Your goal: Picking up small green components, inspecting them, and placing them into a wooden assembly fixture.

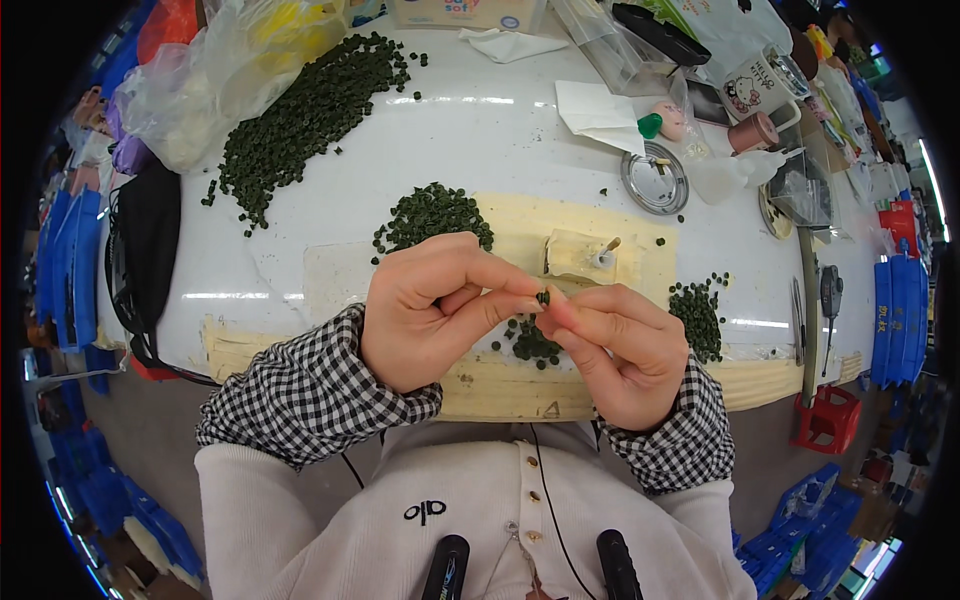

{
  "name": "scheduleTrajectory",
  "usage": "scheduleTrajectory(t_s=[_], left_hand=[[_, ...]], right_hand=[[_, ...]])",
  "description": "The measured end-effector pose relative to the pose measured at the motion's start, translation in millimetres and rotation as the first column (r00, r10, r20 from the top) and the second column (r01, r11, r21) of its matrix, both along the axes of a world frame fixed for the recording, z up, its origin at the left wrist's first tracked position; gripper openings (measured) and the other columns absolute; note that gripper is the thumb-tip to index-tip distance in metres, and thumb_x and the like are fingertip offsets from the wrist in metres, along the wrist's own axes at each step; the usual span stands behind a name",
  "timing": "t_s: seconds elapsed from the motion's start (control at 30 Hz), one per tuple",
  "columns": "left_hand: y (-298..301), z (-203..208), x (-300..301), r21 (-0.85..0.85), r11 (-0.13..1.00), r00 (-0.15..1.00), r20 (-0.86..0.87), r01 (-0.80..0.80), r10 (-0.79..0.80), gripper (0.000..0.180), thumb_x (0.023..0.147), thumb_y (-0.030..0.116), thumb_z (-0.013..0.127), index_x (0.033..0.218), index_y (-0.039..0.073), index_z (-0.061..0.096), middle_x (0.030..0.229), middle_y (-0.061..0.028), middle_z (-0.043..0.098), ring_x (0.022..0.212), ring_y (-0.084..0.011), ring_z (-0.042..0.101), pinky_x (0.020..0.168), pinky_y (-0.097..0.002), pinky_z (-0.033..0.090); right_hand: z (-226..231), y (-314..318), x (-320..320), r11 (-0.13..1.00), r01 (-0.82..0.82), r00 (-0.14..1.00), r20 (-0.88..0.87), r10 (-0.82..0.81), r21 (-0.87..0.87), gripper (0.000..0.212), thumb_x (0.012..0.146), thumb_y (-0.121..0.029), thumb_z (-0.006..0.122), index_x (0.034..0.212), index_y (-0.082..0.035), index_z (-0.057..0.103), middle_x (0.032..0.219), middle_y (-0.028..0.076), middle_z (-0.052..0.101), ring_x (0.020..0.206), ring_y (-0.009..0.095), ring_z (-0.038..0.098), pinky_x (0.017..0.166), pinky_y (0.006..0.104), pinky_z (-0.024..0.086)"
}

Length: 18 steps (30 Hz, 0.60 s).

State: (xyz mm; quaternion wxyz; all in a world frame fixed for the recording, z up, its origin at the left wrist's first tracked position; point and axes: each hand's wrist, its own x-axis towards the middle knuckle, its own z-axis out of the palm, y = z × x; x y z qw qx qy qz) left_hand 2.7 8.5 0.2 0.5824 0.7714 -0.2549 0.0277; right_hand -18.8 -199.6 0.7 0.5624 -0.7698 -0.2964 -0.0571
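My left hand [430,305] and my right hand [625,345] meet above the table's near edge, fingertips pinched around one small dark green piece [543,297]. Its exact kind is too small to make out. Below the fingers lies a small heap of similar dark green pieces [533,345]. A larger pile [435,217] sits just beyond my left hand, and another pile [697,318] lies to the right of my right hand. Beyond the hands, a tape-covered block [590,262] with a short upright peg [609,250] is fixed on yellowish tape.
A big spread of green pieces [300,125] covers the far left, beside plastic bags [215,90]. A round metal lid [655,178], a white paper [600,115], a mug [760,85] and a thread spool [752,132] stand far right. A screwdriver [830,300] lies at the right edge.
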Motion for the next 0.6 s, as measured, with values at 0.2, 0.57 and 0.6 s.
scheduleTrajectory(t_s=[0.2,0.57,0.6], left_hand=[[1.9,1.5,0.3,0.003,1.000,1.000,0.013,0.006,-0.006,0.013,0.077,-0.001,0.071,0.089,0.003,0.068,0.056,0.0049,0.038,0.055,-0.0070,0.036,0.051,-0.0227,0.030],[1.5,1.1,1.0,0.001,1.000,1.000,-0.017,0.015,-0.015,0.014,0.077,-0.001,0.070,0.090,0.002,0.068,0.057,0.0050,0.037,0.055,-0.0067,0.035,0.052,-0.0231,0.031],[1.3,2.3,1.5,0.011,1.000,1.000,-0.024,0.019,-0.018,0.014,0.077,-0.001,0.070,0.090,0.002,0.068,0.057,0.0050,0.037,0.055,-0.0066,0.035,0.051,-0.0231,0.031]], right_hand=[[2.4,-0.6,-1.7,0.999,-0.005,0.997,-0.077,0.008,0.036,0.027,0.083,0.006,0.062,0.109,0.002,0.065,0.095,0.013,0.065,0.078,0.016,0.065,0.068,0.0232,0.052],[3.5,-0.9,-1.6,0.999,0.026,0.997,-0.066,-0.024,0.025,0.027,0.082,0.005,0.062,0.109,0.002,0.065,0.093,0.013,0.066,0.079,0.017,0.065,0.068,0.0237,0.051],[6.4,-2.1,-0.5,0.999,0.049,0.998,-0.046,-0.049,0.000,0.026,0.082,0.005,0.063,0.108,0.002,0.065,0.092,0.013,0.066,0.079,0.017,0.065,0.068,0.0241,0.051]])
